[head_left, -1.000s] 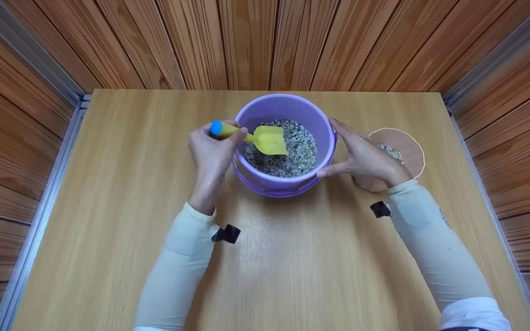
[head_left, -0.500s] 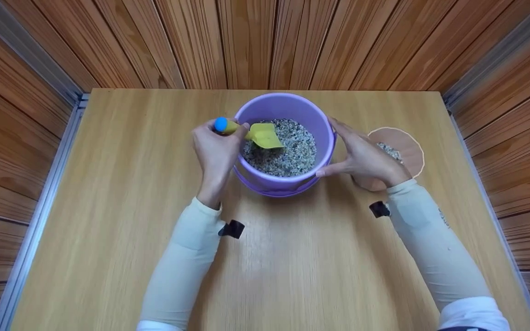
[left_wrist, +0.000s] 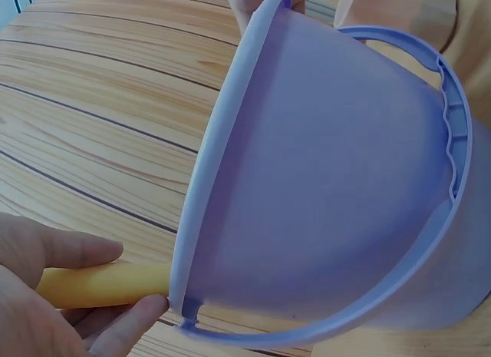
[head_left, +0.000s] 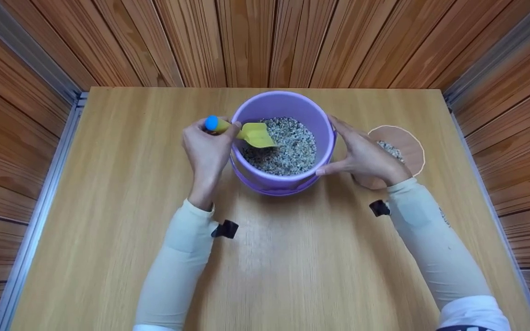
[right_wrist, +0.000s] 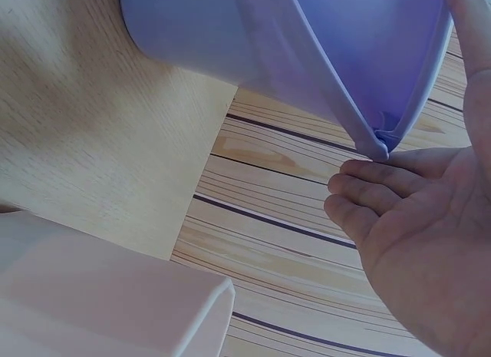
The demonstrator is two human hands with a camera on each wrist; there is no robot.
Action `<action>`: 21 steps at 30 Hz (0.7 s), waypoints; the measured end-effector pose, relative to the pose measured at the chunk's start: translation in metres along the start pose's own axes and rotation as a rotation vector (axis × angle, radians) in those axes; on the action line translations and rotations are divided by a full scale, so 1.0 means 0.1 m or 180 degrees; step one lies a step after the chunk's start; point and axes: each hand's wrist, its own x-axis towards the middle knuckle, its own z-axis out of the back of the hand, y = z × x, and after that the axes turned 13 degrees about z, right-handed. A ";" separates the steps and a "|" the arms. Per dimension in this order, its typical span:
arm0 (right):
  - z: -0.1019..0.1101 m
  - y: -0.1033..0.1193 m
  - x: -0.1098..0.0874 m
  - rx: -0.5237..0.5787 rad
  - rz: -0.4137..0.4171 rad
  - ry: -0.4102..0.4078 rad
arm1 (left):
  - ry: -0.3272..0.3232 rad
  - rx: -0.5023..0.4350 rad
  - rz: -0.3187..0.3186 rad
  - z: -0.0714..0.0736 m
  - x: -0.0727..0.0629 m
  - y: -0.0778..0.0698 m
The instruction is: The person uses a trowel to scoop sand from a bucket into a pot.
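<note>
A purple bucket (head_left: 278,187) stands on the table, partly filled with grey-green gravel (head_left: 295,149). Over its left rim, my left hand (head_left: 210,151) grips the yellow handle of a toy shovel with a blue end. The shovel's yellow blade (head_left: 256,135) is inside the bucket, close to the gravel at the left; whether it touches is unclear. At the opposite side, my right hand (head_left: 364,154) touches the rim, thumb toward the front and fingers behind. Its fingers look straight in the right wrist view, beside the bucket's rim (right_wrist: 330,73).
Behind my right wrist stands a peach-coloured cup (head_left: 413,149) with some gravel in it. The bucket's handle (left_wrist: 458,134) hangs down along its side. Wood-plank walls (head_left: 251,43) enclose the back and sides of the table (head_left: 265,266).
The shovel's blade has moved left across the bucket and slightly toward the back. My left hand shifted right, then back left. My right hand and the bucket have stayed almost still.
</note>
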 end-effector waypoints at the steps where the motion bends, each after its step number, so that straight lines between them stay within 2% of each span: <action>1: 0.00 0.00 0.00 0.0005 -0.0011 0.0003 | 0.0003 0.0010 0.0018 0.01 0.00 0.00; 3: 0.00 0.00 0.00 0.0024 -0.0028 0.0016 | -0.0012 0.0047 0.0024 0.01 0.00 0.00; 9: 0.01 0.00 -0.01 -0.0001 0.0024 0.0003 | -0.0083 0.0111 -0.0125 -0.02 -0.01 0.01; 15: 0.00 0.00 -0.02 -0.0069 0.0039 -0.0007 | -0.0107 0.0063 -0.0237 -0.04 0.00 0.05; 21: 0.00 -0.01 -0.02 -0.0025 0.0001 0.0003 | -0.0010 -0.0064 -0.0152 -0.01 -0.01 0.04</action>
